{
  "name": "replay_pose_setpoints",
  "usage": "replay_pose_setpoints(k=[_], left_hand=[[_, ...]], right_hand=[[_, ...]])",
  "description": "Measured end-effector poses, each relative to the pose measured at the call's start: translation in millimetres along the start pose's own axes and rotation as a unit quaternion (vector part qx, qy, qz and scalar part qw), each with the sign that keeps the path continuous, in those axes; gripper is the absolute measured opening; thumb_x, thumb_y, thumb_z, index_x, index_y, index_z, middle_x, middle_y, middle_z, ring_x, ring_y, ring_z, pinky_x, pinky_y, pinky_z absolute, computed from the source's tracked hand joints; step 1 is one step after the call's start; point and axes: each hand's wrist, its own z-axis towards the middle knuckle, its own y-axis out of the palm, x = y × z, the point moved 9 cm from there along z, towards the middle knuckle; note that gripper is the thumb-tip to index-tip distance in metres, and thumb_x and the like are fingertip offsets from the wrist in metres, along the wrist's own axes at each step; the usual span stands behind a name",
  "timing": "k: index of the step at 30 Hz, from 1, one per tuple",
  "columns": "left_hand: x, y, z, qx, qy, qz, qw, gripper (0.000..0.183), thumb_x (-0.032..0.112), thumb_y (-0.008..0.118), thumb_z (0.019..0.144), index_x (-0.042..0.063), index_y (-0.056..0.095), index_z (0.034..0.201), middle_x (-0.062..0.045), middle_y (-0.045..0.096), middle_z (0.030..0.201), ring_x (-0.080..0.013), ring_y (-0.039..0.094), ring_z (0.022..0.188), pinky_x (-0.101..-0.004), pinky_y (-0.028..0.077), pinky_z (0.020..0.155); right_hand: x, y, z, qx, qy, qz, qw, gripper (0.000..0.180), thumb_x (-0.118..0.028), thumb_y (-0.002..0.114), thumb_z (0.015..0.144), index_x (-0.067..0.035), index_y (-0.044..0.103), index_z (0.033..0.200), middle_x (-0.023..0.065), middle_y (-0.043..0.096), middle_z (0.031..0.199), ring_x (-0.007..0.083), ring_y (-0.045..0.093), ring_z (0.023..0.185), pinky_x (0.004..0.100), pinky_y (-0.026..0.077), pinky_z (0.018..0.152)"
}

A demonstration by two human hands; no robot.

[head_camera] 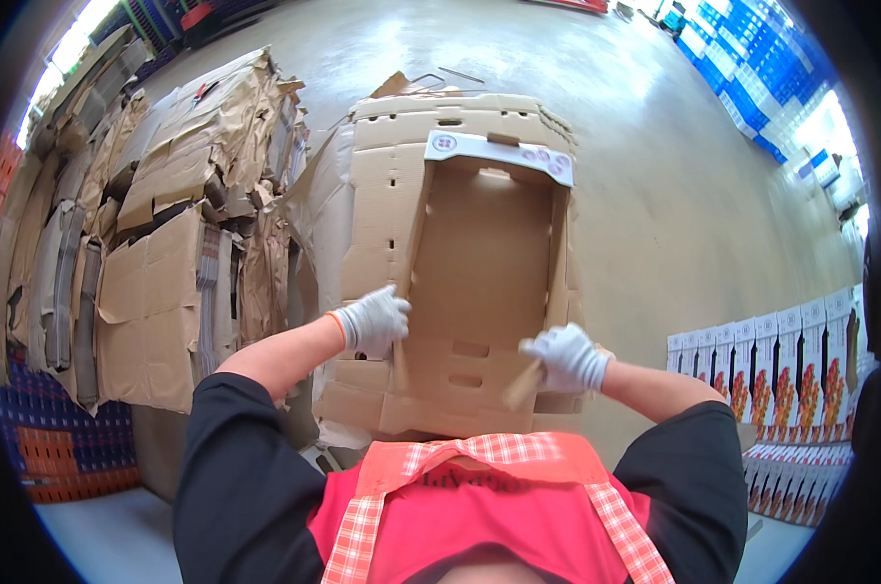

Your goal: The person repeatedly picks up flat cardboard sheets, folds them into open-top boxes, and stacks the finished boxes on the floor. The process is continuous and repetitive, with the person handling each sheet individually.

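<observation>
A partly folded cardboard tray box (484, 255) lies before me on a stack of flat cardboard blanks (371, 197). Its far end wall (500, 156) stands up with a white printed face, and both long sides are raised. The near end panel (440, 405), with two slots, is folded flat toward me. My left hand (373, 321), in a pale knitted glove with an orange cuff, has its fingers curled on the near end of the left side wall. My right hand (568, 358), gloved too, grips a blurred cardboard flap (525, 383) at the near right corner.
Tall bundles of flattened cardboard (152, 270) stand close on the left. At right is a row of white printed boxes (768, 372). Blue and white stacked crates (754, 66) rise at the far right, beyond the concrete floor (630, 197). Blue and orange crates (61, 438) sit lower left.
</observation>
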Motion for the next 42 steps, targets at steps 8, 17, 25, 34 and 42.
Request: replay_pose_setpoints(k=[8, 17, 25, 34, 42], left_hand=[[-45.4, -81.7, -26.7, 0.288, -0.173, -0.124, 0.934, 0.042, 0.048, 0.071, 0.078, 0.009, 0.068, 0.065, -0.015, 0.063, 0.064, -0.0336, 0.062, 0.061, -0.0426, 0.051, 0.059], [97.3, 12.8, -67.8, -0.228, 0.067, -0.456, 0.858, 0.043, 0.034, 0.064, 0.084, 0.016, 0.064, 0.123, -0.017, 0.068, 0.113, -0.037, 0.064, 0.101, -0.0428, 0.049, 0.089], [-20.9, 84.0, -57.4, 0.425, -0.384, -0.604, 0.555, 0.069, 0.029, 0.059, 0.095, 0.014, 0.03, 0.155, -0.01, 0.049, 0.144, -0.024, 0.049, 0.129, -0.0461, 0.035, 0.111], [5.2, 93.5, -1.8, 0.487, -0.183, -0.853, 0.041, 0.073, 0.026, 0.065, 0.085, 0.01, 0.036, 0.15, -0.007, 0.063, 0.1, -0.0255, 0.063, 0.101, -0.0436, 0.051, 0.096], [108.3, 67.8, 112.4, 0.253, -0.046, -0.958, 0.131, 0.029, 0.033, 0.059, 0.086, 0.007, 0.059, 0.098, -0.01, 0.064, 0.099, -0.0268, 0.063, 0.091, -0.0497, 0.05, 0.092]], right_hand=[[63.9, -93.5, -11.8, 0.299, 0.081, 0.092, 0.946, 0.027, -0.03, 0.086, 0.066, -0.012, 0.067, 0.074, 0.0067, 0.064, 0.067, 0.0275, 0.063, 0.06, 0.0369, 0.052, 0.058], [-53.1, 18.1, -65.1, -0.346, -0.003, 0.323, 0.881, 0.058, -0.045, 0.058, 0.093, -0.016, 0.049, 0.142, 0.0141, 0.064, 0.129, 0.038, 0.06, 0.117, 0.0446, 0.046, 0.101], [95.5, 36.5, -26.5, 0.26, 0.344, 0.448, 0.783, 0.078, -0.034, 0.076, 0.081, -0.008, 0.042, 0.147, 0.0174, 0.039, 0.152, 0.031, 0.041, 0.139, 0.041, 0.037, 0.114], [114.6, -4.6, 4.7, 0.231, 0.167, 0.87, 0.403, 0.074, -0.013, 0.06, 0.073, -0.002, 0.041, 0.144, 0.0148, 0.06, 0.124, 0.0259, 0.062, 0.106, 0.0362, 0.052, 0.095], [22.6, -257.6, 7.8, 0.257, 0.134, 0.111, 0.951, 0.076, -0.025, 0.072, 0.064, -0.006, 0.055, 0.136, 0.0288, 0.051, 0.137, 0.0417, 0.048, 0.129, 0.0412, 0.037, 0.112]])
